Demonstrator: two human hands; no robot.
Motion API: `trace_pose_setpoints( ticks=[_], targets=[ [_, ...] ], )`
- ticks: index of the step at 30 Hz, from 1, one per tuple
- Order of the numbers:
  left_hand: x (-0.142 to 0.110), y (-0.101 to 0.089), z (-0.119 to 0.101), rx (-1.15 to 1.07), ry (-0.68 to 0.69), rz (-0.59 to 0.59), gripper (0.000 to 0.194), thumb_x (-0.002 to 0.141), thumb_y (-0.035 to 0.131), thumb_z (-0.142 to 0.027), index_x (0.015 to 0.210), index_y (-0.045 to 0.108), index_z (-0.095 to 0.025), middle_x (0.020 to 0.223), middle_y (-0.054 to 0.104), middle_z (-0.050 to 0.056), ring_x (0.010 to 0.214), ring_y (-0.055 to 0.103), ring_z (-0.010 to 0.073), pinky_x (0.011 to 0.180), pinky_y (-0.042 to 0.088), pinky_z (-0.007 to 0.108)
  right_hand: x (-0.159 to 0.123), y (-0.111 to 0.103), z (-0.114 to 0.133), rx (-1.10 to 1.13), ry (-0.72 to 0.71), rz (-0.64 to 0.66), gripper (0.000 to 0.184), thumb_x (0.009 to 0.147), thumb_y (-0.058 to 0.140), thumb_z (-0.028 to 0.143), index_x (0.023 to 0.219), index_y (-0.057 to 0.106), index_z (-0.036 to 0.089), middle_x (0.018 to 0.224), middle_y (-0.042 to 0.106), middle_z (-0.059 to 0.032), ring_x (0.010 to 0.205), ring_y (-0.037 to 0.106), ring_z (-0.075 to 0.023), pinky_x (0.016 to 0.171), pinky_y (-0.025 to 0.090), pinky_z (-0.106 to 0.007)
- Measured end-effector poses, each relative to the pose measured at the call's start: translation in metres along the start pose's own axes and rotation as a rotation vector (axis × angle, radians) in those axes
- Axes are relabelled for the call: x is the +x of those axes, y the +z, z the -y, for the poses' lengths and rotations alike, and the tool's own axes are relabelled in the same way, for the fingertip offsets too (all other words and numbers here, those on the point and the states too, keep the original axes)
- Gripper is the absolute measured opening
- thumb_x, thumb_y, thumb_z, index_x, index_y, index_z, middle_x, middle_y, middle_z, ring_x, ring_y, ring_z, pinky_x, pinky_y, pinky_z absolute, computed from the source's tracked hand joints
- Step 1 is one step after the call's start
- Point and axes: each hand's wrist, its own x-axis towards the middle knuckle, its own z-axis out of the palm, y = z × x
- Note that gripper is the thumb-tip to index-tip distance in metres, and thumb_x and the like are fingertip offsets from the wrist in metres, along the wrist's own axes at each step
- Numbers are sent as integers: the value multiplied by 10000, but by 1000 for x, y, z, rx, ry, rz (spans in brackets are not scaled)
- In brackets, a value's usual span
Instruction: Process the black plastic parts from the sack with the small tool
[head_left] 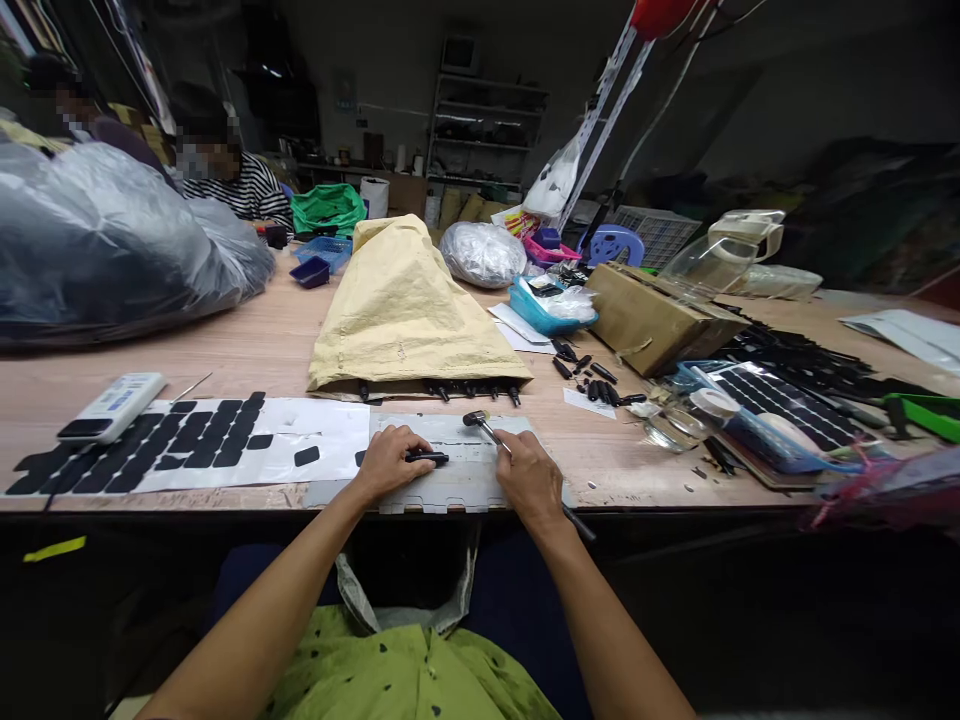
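Observation:
My right hand (529, 480) is wrapped round a small hammer (475, 419), gripping its shaft with the metal head pointing up and left. The dark handle end sticks out below my wrist. Closed on a short black cylindrical piece (429, 457), my left hand (391, 460) rests over a grey board (457, 480) at the table's front edge. Left of it lies a white sheet (285, 440) bearing rows of black stickers (217, 435). Just beyond the board, several black pieces (471, 388) poke out from the mouth of a yellow sack (412, 320).
A white device (112, 405) sits on the sheet's left end. Loose black pieces (600, 390) lie to the right, near a cardboard box (652, 320) and a blue tray (555, 305). A big plastic bag (112, 250) fills the left side; a person in stripes (232, 180) sits behind it.

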Motion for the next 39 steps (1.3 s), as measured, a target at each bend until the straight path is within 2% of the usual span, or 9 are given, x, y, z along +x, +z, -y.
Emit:
trace_pose_setpoints(
  ticks=[7,12,17,20,23,25,30,34,39],
  targets=[
    [-5,-3,-1,-14,81,14,168,776,716,-316,931,732,-252,980,648,29,977,545,220,889,414,365,2,25,-5,-87,-83,-131,286,849,544,152,1056,727,226,842,617,-42,799,477,-175,709,314,-286],
    [-51,10,-8,25,279,68,172,759,748,-295,926,718,-263,1362,508,42,1256,413,293,1069,321,462,0,29,-6,-85,-124,-176,281,851,527,160,1044,722,221,816,603,-38,778,465,-174,701,312,-284],
    [-77,19,-14,41,286,34,318,689,799,-323,984,695,-263,1409,480,62,1290,387,327,1081,318,504,1,29,-7,-99,-128,-191,279,849,529,162,1046,718,216,817,600,-45,773,464,-178,697,317,-288],
    [-49,1,-8,-73,138,-110,238,796,682,-370,980,674,-219,1157,634,75,1095,543,247,945,454,409,0,29,-6,-100,-122,-182,284,849,524,155,1050,714,218,821,594,-47,781,461,-181,701,321,-293],
    [-1,-28,12,-45,-236,-363,275,902,504,-396,874,651,-166,919,667,77,842,603,194,748,500,328,0,28,-5,-98,-115,-167,284,849,528,159,1059,710,220,830,592,-46,788,461,-182,703,323,-294],
    [31,-45,27,87,-465,-465,337,878,519,-461,842,659,-156,906,675,97,851,612,223,744,488,341,1,27,-4,-91,-104,-163,281,848,533,164,1057,711,223,834,595,-46,795,464,-184,710,324,-292],
    [61,-56,48,222,-655,-354,333,817,558,-477,741,672,-174,900,695,118,907,626,294,702,459,350,1,25,-2,-80,-76,-146,293,837,539,155,1063,710,233,848,603,-45,812,471,-186,725,321,-288],
    [37,-37,38,255,-509,-311,249,821,564,-409,817,689,-194,944,690,92,932,603,275,699,442,329,0,25,-1,-92,-47,-126,284,841,544,174,1069,704,225,864,601,-52,824,470,-189,729,311,-288],
    [7,0,5,221,-65,-188,183,823,623,-370,833,674,-194,867,660,54,884,556,224,737,425,318,2,25,0,-108,7,-89,227,879,557,259,1049,703,220,910,608,-59,854,478,-190,740,316,-290]
  ],
)
